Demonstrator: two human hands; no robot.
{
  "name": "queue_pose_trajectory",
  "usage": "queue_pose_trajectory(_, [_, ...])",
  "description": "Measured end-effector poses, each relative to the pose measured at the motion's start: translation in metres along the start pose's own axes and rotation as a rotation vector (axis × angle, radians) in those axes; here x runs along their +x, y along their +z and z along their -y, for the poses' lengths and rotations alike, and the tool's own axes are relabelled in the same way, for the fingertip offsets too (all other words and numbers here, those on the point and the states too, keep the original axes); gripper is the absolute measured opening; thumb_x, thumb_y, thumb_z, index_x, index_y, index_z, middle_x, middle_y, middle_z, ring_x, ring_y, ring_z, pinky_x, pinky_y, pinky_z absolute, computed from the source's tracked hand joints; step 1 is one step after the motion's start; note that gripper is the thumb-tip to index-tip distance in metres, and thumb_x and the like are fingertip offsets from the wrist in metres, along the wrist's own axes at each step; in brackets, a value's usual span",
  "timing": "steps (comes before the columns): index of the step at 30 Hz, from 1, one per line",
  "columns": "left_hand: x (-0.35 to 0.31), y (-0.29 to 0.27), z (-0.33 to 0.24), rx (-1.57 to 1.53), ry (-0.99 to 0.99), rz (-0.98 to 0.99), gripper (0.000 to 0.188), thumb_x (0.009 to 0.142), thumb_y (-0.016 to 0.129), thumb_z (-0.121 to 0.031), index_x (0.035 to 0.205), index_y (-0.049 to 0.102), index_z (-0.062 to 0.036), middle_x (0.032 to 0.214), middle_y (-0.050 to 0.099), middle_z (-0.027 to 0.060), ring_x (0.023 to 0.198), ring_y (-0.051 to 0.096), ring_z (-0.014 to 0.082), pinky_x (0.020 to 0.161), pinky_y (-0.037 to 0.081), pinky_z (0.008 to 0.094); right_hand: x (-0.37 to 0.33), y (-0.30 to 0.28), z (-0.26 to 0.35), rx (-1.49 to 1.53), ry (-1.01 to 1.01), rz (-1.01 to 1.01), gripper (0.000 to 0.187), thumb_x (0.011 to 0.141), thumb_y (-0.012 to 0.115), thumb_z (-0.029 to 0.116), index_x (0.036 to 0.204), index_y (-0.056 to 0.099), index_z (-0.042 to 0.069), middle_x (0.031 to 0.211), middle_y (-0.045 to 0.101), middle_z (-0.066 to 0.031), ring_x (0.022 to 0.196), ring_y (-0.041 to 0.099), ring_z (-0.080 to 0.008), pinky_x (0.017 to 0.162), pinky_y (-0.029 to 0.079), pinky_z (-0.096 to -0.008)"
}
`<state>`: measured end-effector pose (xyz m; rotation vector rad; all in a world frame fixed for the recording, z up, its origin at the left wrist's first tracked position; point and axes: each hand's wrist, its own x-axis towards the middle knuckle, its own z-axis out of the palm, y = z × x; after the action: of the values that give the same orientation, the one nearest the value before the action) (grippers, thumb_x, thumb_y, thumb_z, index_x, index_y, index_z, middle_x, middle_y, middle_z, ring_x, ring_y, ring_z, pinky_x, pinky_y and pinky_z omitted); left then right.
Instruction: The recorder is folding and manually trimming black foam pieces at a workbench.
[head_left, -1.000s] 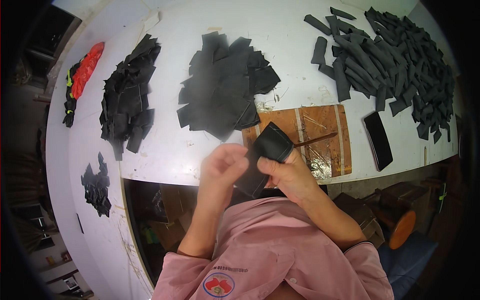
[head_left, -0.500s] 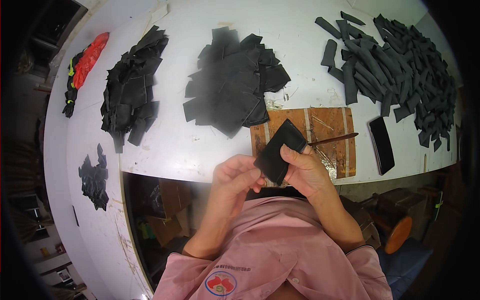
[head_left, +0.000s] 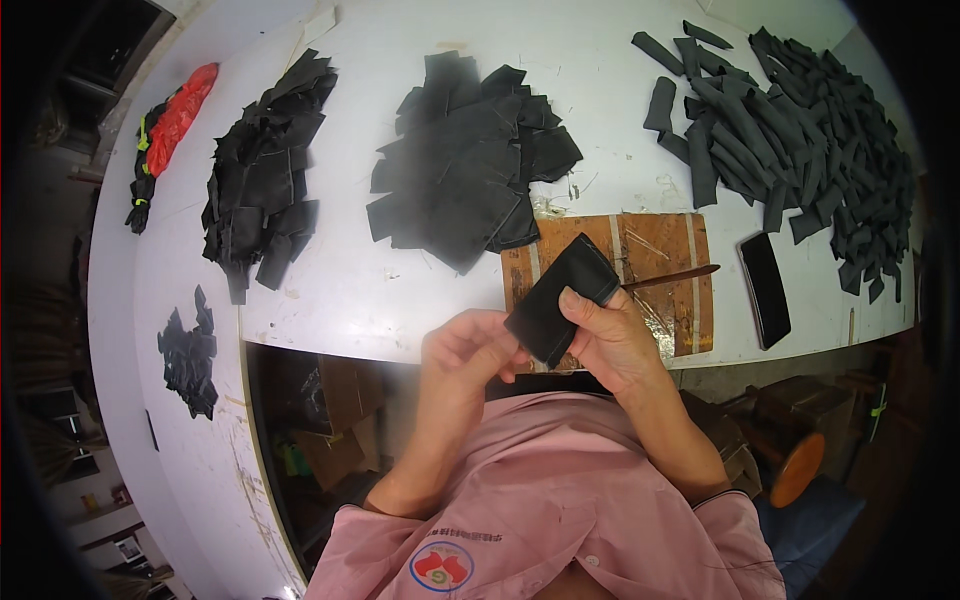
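Observation:
Between my two hands is a small black stitched fabric piece, flat and roughly rectangular, tilted over the near edge of the table. My right hand grips its right side, the thumb pressed on top. At its lower left corner, my left hand pinches the edge between thumb and curled fingers. Beneath the piece lies a brown board with pale tape strips. A dark pointed stick rests across that board, its left end hidden behind the fabric piece.
Flat black fabric pieces form a middle pile and a left pile. Dark grey rolled tubes heap at the far right. A phone lies right of the board. Small black scraps and a red plastic bag sit left.
The black fabric piece has shifted very slightly up and turned a little in my hands. Both hands keep their hold on it.

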<state>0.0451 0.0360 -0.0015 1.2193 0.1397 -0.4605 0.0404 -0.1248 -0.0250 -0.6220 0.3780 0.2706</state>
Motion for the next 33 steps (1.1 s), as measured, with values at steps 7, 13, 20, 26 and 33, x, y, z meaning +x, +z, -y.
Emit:
queue_pose_trajectory(7, [0.004, -0.003, 0.002, -0.212, -0.063, 0.022, 0.016, 0.077, 0.055, -0.002, 0.092, 0.056, 0.0053, 0.074, 0.061, 0.0120, 0.059, 0.059, 0.0150, 0.048, 0.046, 0.0218, 0.002, -0.004, 0.000, 0.009, 0.038, -0.006, 0.021, 0.079, 0.059, 0.008, 0.099, 0.053, 0.006, 0.091, 0.056, -0.0037, 0.083, 0.056, -0.0152, 0.070, 0.051, -0.0334])
queue_pose_trajectory(13, [0.008, -0.004, 0.003, -0.137, -0.044, 0.007, 0.014, 0.077, 0.055, 0.000, 0.090, 0.056, 0.0061, 0.071, 0.061, 0.0106, 0.056, 0.058, 0.0132, 0.047, 0.045, 0.0204, 0.005, 0.001, -0.001, -0.013, 0.022, -0.010, 0.022, 0.078, 0.060, 0.007, 0.099, 0.053, 0.006, 0.092, 0.056, -0.0032, 0.083, 0.056, -0.0144, 0.068, 0.051, -0.0318])
queue_pose_trajectory(20, [-0.003, 0.009, 0.006, 0.216, 0.175, -0.239, 0.009, 0.078, 0.054, 0.001, 0.084, 0.059, -0.0010, 0.067, 0.057, -0.0002, 0.055, 0.047, 0.0018, 0.049, 0.038, 0.0158, 0.007, -0.023, -0.015, -1.657, -0.610, -0.121, 0.029, 0.076, 0.061, 0.023, 0.063, 0.054, -0.003, 0.055, 0.050, -0.0153, 0.045, 0.049, -0.0242, 0.047, 0.038, -0.0347])
queue_pose_trajectory(26, [-0.002, 0.018, 0.009, 0.492, 0.391, -0.140, 0.007, 0.075, 0.057, 0.000, 0.082, 0.055, 0.0022, 0.065, 0.054, 0.0057, 0.056, 0.048, 0.0072, 0.048, 0.039, 0.0212, -0.022, 0.020, -0.006, -1.146, -0.721, -0.025, 0.008, 0.071, 0.061, 0.003, 0.075, 0.056, -0.002, 0.069, 0.052, -0.0068, 0.058, 0.048, -0.0122, 0.050, 0.038, -0.0243])
queue_pose_trajectory(33, [0.005, 0.017, 0.020, 0.586, 0.578, -0.395, 0.010, 0.076, 0.057, 0.001, 0.086, 0.056, 0.0020, 0.072, 0.060, 0.0050, 0.057, 0.051, 0.0040, 0.046, 0.039, 0.0184, -0.003, 0.023, -0.018, -1.573, -0.982, 0.015, 0.013, 0.067, 0.057, -0.007, 0.079, 0.055, -0.002, 0.071, 0.050, -0.0106, 0.055, 0.050, -0.0180, 0.050, 0.040, -0.0266])
